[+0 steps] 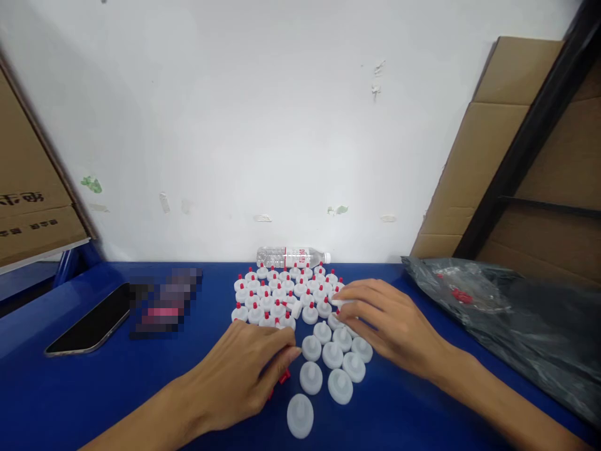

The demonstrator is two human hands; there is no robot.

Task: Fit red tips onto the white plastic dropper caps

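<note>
Many white round nozzle caps with red tips [265,302] stand packed together on the blue table. Nearer to me lie several white nozzle caps without red tips [332,355]. My left hand [248,366] is closed in a pinch at the near left edge of the red-tipped group; what its fingertips hold is hidden. Small red tips [284,376] show beneath it. My right hand [382,319] reaches in from the right, its fingers curled around a white nozzle cap [346,303] at the group's right edge, mostly covered by the fingers.
A clear plastic bottle [272,257] lies against the white wall behind the caps. At left are a phone [91,319] and a blurred-out item [166,304]. A dark plastic bag [530,332] with a clear bag of red pieces [462,295] lies right. Cardboard [483,156] stands behind.
</note>
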